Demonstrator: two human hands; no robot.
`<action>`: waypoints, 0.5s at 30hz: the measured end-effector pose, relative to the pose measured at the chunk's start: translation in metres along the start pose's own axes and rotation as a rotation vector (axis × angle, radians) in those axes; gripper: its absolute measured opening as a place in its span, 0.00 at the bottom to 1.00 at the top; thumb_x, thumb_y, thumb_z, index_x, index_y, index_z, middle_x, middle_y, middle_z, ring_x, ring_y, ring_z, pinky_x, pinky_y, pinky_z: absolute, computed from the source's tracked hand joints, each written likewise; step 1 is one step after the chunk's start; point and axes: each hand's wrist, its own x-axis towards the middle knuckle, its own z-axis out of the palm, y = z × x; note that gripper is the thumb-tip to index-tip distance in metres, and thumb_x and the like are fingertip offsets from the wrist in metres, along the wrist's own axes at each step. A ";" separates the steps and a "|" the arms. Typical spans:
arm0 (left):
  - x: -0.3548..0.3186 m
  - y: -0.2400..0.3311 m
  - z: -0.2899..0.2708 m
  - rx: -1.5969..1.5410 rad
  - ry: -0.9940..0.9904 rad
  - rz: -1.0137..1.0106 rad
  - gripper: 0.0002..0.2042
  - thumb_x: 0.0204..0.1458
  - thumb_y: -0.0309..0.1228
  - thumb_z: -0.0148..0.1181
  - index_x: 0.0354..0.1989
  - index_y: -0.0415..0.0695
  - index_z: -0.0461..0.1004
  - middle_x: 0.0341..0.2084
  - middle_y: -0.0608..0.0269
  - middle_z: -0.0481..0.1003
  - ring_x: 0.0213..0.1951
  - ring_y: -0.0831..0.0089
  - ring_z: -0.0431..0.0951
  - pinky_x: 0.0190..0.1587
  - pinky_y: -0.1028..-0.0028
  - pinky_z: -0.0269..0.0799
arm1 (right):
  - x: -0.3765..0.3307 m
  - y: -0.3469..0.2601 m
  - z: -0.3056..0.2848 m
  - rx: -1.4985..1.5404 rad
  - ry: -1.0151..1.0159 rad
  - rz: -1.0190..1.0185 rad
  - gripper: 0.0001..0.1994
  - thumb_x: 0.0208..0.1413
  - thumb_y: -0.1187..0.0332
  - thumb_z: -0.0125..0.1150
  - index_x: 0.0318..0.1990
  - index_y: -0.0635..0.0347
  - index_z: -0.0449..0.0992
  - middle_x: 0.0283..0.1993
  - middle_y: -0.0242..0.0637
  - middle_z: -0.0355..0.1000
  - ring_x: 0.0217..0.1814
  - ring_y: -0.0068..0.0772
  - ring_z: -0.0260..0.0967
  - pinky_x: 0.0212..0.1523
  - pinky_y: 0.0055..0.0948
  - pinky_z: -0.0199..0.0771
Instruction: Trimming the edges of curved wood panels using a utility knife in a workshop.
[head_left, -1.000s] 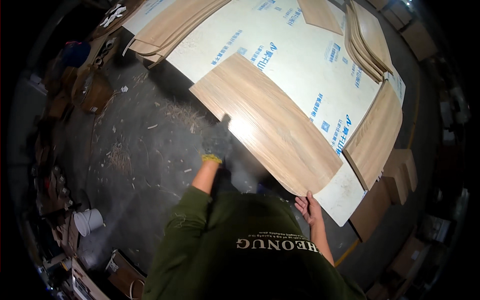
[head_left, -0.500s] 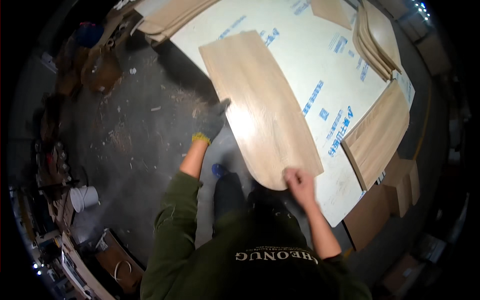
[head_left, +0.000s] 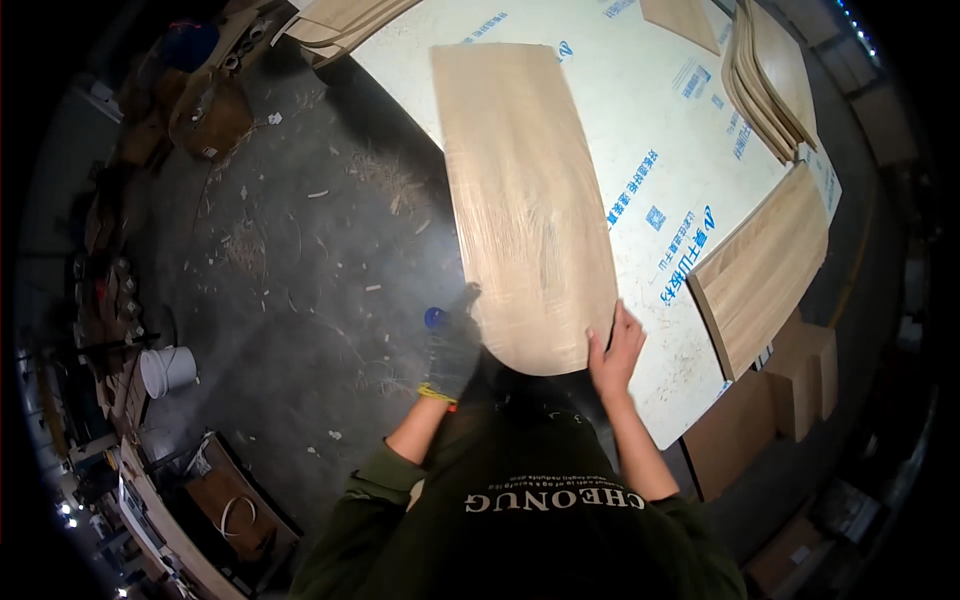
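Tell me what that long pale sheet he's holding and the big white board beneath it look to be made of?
The sheet looks like thin wood veneer or laminate: pale matt grain streaks, held at its near end by the gloved left hand and bare right hand. The white board seems a film-faced panel: smooth, blue-printed; core hidden.

A single head-worn fisheye camera looks steeply down from above the person's own chest and shoulders, which fill the lower edge. It faces forward over both forearms to a long veneer sheet (head_left: pixel 525 210) held close in front, the gloved left hand (head_left: pixel 455 345) and bare right hand (head_left: pixel 615 350) at its near end. Beyond the right hand lies a white board (head_left: pixel 690 150); left of the left hand, the grey floor (head_left: pixel 300 270). Edges bend toward the dark rim.
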 end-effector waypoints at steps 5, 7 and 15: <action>0.085 -0.045 -0.019 0.032 -0.130 0.245 0.21 0.51 0.21 0.51 0.56 0.42 0.72 0.46 0.48 0.77 0.43 0.70 0.79 0.48 0.74 0.72 | -0.031 -0.027 0.007 0.197 -0.066 0.074 0.42 0.40 0.66 0.73 0.65 0.62 0.59 0.58 0.52 0.59 0.60 0.53 0.55 0.62 0.43 0.56; 0.120 -0.044 -0.022 0.098 -0.407 0.075 0.22 0.51 0.19 0.53 0.57 0.41 0.71 0.50 0.48 0.76 0.48 0.70 0.78 0.50 0.74 0.72 | -0.017 -0.025 0.002 0.104 -0.117 -0.003 0.43 0.38 0.60 0.75 0.65 0.58 0.60 0.60 0.53 0.58 0.62 0.54 0.54 0.63 0.46 0.55; 0.165 -0.042 -0.011 0.135 -0.491 0.344 0.24 0.51 0.19 0.54 0.58 0.48 0.71 0.50 0.55 0.76 0.47 0.67 0.79 0.49 0.73 0.73 | 0.075 0.002 -0.032 -0.177 -0.587 -0.428 0.68 0.09 0.31 0.71 0.69 0.47 0.54 0.75 0.52 0.38 0.75 0.68 0.30 0.69 0.66 0.33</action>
